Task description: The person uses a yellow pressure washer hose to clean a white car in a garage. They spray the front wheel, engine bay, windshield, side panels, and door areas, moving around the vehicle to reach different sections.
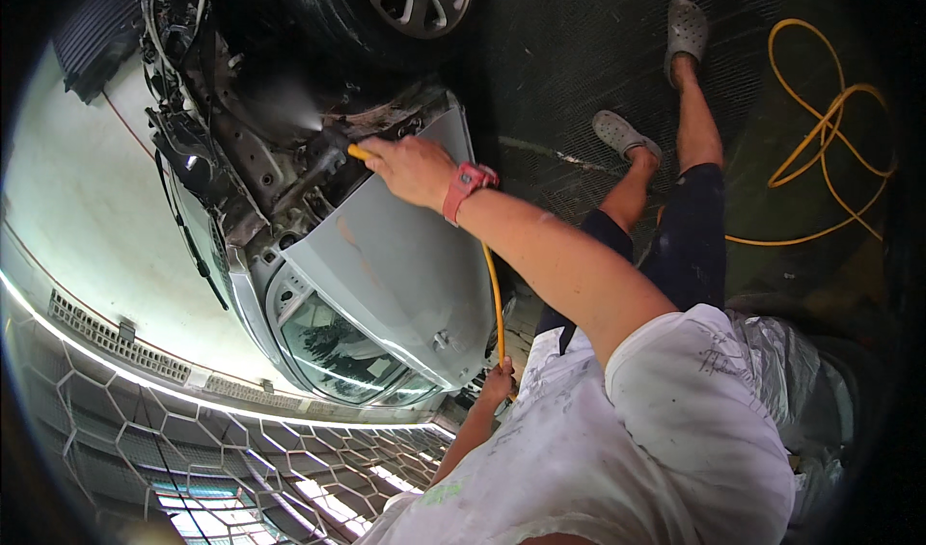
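Note:
My right hand (415, 169), with a red watch at the wrist, is closed around the end of a yellow hose (495, 294). The hose tip points left into the bare inner metal (265, 164) of a car's front side, where a pale mist (289, 116) hangs. Lower down, my left hand (498, 381) grips the same hose near the car's side. Between both hands and the car lies a silver-grey door (400, 246) with a brownish scuff on it. Part of the right hand's grip is hidden behind its own fingers.
A wheel with a spoked rim (420, 0) stands at the top, beside the exposed wiring (174, 92). More yellow hose (830, 125) lies coiled on the dark textured floor (550, 72) at right. My feet in grey clogs (622, 132) stand near the car.

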`<state>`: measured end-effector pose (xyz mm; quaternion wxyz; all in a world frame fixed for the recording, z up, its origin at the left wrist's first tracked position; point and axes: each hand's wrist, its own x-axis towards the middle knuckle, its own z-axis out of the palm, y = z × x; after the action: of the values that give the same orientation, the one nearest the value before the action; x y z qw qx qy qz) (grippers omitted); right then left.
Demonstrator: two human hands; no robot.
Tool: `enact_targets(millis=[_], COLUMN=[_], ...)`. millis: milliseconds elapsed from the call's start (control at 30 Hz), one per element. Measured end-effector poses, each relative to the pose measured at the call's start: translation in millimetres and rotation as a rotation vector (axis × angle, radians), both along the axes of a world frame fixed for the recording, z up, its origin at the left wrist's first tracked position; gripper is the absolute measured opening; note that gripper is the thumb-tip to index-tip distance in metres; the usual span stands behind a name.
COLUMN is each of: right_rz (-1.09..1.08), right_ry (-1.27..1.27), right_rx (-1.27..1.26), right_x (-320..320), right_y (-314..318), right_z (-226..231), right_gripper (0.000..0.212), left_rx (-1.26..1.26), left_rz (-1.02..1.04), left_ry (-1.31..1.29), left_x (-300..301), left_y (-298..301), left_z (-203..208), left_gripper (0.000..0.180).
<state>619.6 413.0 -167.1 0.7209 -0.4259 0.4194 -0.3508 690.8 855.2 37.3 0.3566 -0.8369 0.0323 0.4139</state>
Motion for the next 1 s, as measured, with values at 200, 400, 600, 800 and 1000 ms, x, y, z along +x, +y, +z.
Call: enact_targets(millis=[200,400,600,800,1000], right_rz=[0.036,-0.224,-0.269,-0.114,-0.245], right_ry=[-0.032,-0.009,0.063,0.069,0.026], right_rx=[-0.027,-0.028,-0.124,0.005,-0.074], right_x=[-3.7,2.5,4.6,15.3,36.5], right_y=[1.8,-29.4,1.8,76.9,80.7], right_z=[66.1,95.5,54.6,54.3,82.8], right_gripper=[0.034,0.035,0.032,0.037,0.037], left_rx=[-0.06,-0.109,-0.256,-0.196,-0.397], left_rz=[-0.05,-0.28,-0.278,-0.217,-0.474], left_ry=[0.02,0.032,0.079,0.043,-0.095], left_x=[13.2,55.2,52.4,73.5,89.1], left_y=[10.9,64.9,56.4,113.2,171.2], left_z=[15.2,-3.2,-6.5,4.3,-1.8], left_gripper=[0.083,0.087,0.089,0.092,0.089])
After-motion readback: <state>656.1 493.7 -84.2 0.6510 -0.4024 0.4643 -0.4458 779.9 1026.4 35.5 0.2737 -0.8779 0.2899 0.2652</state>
